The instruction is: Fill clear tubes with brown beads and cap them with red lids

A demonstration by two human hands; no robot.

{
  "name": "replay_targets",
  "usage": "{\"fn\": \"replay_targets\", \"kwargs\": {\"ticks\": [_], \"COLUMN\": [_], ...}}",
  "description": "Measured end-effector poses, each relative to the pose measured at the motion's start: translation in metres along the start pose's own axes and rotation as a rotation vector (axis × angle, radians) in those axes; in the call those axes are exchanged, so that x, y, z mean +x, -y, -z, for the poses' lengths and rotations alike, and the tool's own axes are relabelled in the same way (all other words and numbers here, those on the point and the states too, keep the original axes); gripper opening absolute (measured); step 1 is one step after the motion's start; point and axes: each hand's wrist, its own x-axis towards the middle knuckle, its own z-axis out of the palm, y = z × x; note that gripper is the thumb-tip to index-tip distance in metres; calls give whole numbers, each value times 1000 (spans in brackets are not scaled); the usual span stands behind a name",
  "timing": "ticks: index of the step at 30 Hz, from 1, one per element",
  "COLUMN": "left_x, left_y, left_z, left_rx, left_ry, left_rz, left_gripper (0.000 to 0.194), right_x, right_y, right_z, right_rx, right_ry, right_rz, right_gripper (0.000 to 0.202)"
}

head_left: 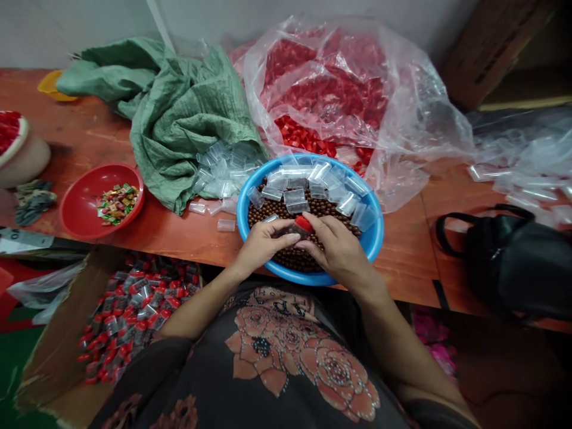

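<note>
Over a blue basin (378, 238) my two hands meet on one small clear container (291, 229) with dark contents. Its red cap (304, 224) points to the right. The fingers of my left hand (267, 241) are closed round the clear body. My right hand (337, 245) pinches the capped end between thumb and fingers. Whether the cap sits fully on cannot be made out. Beneath my hands the basin holds many small round brown balls (290, 260). Several clear plastic containers (295, 199) lie on top of the balls toward the far rim.
Behind the basin lies a clear bag (402, 119) of red caps (304, 134). Left are a green sack (179, 113), loose clear containers (223, 173) and a red bowl (71, 205) of wrapped sweets. A carton (58, 351) of capped containers stands below. A black bag (518, 262) lies right.
</note>
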Motion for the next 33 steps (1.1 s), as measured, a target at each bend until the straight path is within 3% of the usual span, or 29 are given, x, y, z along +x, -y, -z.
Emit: {"fn": "replay_targets", "kwargs": {"ticks": [4,7,14,19,22,26,30,33], "left_x": [-2,-4,3,5,4,4,4,5], "left_y": [-2,-3,8,10,5,-2,-4,-1], "left_z": [-3,-10,-37,-55,-53,-38,-27,-28], "left_rx": [-127,-199,-423,-355,-376,-501,-566,-596], "left_ry": [8,-17,-171,-304,-291,-206,-64,29], "left_rz": [93,132,254,246,242,246,332,392], "left_gripper": [33,34,49,31,31,40,48,56], "right_x": [0,1,4,4,2,-2,-2,1], "right_y": [-5,-6,-2,6,6,-1,-4,2], "right_z": [-1,-5,-13,-12,-7,-1,-1,-5], "right_rx": [-127,-196,-265,-295,-159,374,826,909], "right_ry": [60,16,-51,-60,44,179,28,-125], "right_rz": [79,93,205,259,140,-247,-572,-626], "right_gripper": [70,76,59,47,49,74,39,42]}}
